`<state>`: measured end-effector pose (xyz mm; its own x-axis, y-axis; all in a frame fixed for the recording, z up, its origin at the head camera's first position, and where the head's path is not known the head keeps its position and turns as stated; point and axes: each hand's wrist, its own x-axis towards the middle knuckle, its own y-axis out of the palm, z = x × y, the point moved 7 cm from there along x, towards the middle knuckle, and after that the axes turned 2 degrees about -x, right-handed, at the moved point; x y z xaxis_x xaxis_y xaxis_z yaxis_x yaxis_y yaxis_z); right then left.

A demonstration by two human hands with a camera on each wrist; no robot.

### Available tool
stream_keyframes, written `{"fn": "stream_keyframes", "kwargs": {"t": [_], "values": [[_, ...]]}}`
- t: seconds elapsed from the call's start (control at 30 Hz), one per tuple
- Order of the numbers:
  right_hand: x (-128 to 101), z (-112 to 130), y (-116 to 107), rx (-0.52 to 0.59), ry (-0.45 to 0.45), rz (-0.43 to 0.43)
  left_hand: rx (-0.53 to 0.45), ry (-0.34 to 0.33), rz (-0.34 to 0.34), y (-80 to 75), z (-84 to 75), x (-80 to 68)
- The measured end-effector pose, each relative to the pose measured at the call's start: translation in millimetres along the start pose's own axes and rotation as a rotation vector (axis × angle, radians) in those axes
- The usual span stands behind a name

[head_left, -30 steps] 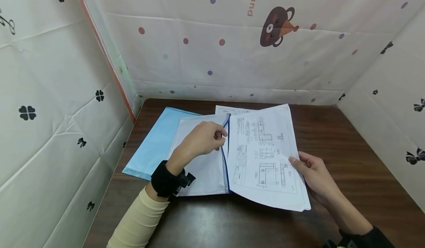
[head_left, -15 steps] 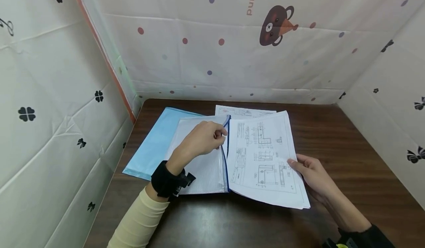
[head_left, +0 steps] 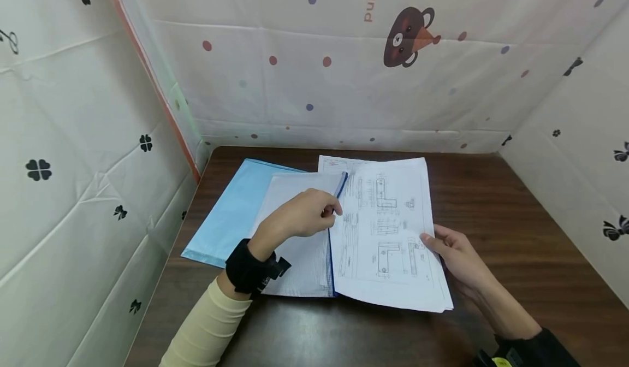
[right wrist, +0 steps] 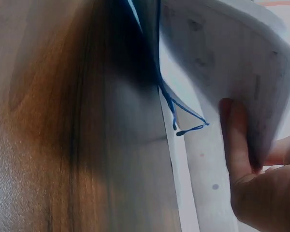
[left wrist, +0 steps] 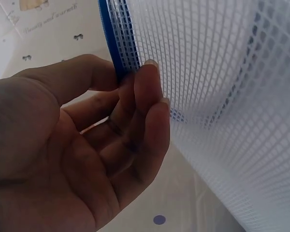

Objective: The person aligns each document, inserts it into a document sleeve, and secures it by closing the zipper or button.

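A white mesh zip pouch (head_left: pixel 300 247) with a blue edge lies on the dark wooden table (head_left: pixel 516 236). My left hand (head_left: pixel 307 214) pinches the pouch's blue zip edge (left wrist: pixel 117 43) and lifts its upper layer. A stack of printed drawing sheets (head_left: pixel 388 236) sits partly inside the pouch mouth. My right hand (head_left: pixel 454 255) grips the stack's right edge, thumb on top; in the right wrist view the fingers (right wrist: pixel 239 140) lie under the sheets (right wrist: pixel 232 58).
A light blue folder (head_left: pixel 231 208) lies under the pouch at the left. Another sheet (head_left: pixel 339 163) peeks out behind the stack. Patterned fabric walls (head_left: pixel 319 61) close in the table on three sides.
The stack of sheets has slid left, further into the pouch, and lies flatter. My left hand has moved slightly down along the blue edge.
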<state>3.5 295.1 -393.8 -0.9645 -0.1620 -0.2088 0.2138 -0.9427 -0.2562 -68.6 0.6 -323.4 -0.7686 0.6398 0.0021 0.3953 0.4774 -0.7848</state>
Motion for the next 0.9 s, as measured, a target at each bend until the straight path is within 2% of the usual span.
{"fn": "stream_keyframes", "kwargs": {"t": [0.1,0.23,0.4,0.67,0.9], "values": [[2,-4,2,-0.005,0.027,0.019,0.023,0.003,-0.020,-0.7,-1.1,0.2],[3,-9,3,-0.005,0.076,0.006,0.038,-0.025,-0.098,-6.8,0.1,0.5],[3,-10,3,-0.022,0.056,-0.026,0.046,-0.059,-0.162,-12.3,3.2,1.0],[1,-6,4,-0.020,0.003,0.024,0.043,-0.060,-0.162,-11.4,3.3,0.6],[5,-8,11,-0.016,-0.025,0.063,0.029,-0.016,-0.106,-5.3,-0.2,1.7]]}}
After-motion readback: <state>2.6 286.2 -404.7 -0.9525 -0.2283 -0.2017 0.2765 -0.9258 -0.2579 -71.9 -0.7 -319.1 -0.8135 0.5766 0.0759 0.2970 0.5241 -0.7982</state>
